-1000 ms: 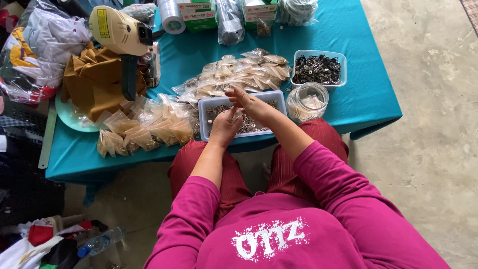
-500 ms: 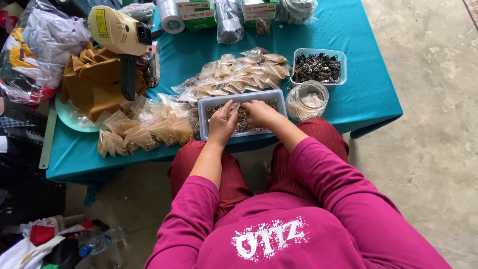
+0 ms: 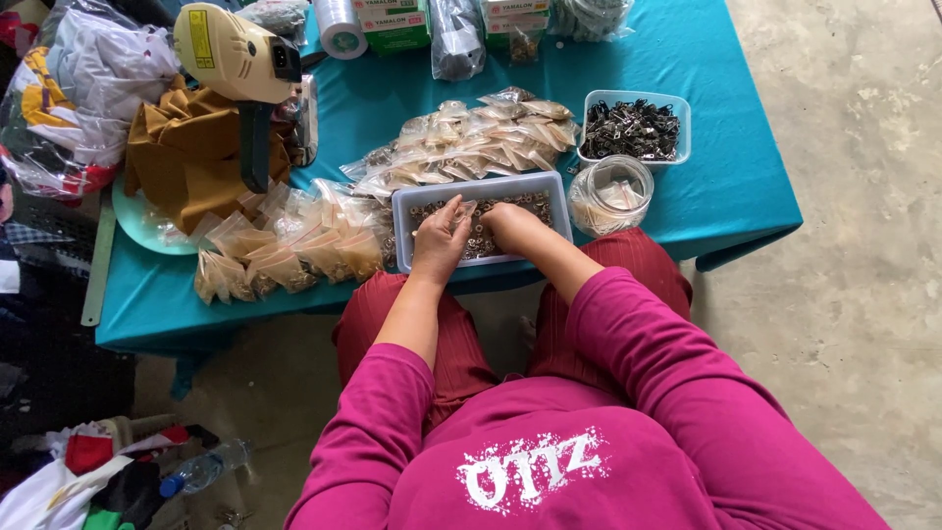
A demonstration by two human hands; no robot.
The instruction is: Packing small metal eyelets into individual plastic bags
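Both my hands are down inside a shallow clear plastic tray point(image 3: 559, 201) full of small brass-coloured metal pieces, at the near edge of the teal table. My left hand point(image 3: 441, 238) pinches a small clear plastic bag that sticks up above the fingers. My right hand point(image 3: 508, 225) lies curled on the metal pieces beside it; I cannot see what it grips. To the left of the tray lies a heap of filled small bags point(image 3: 280, 250). Behind the tray is a second heap of filled bags point(image 3: 461, 142).
A clear jar point(image 3: 610, 193) and a tub of dark metal clips point(image 3: 634, 128) stand right of the tray. At the left are a yellow handheld machine point(image 3: 234, 54), folded mustard cloth point(image 3: 191, 157) on a green plate, and a stuffed plastic bag point(image 3: 69, 88). Boxes and tape line the far edge.
Both hands were raised together above the tray a second ago. They have since come down into the tray, and the right hand has dropped onto the metal pieces.
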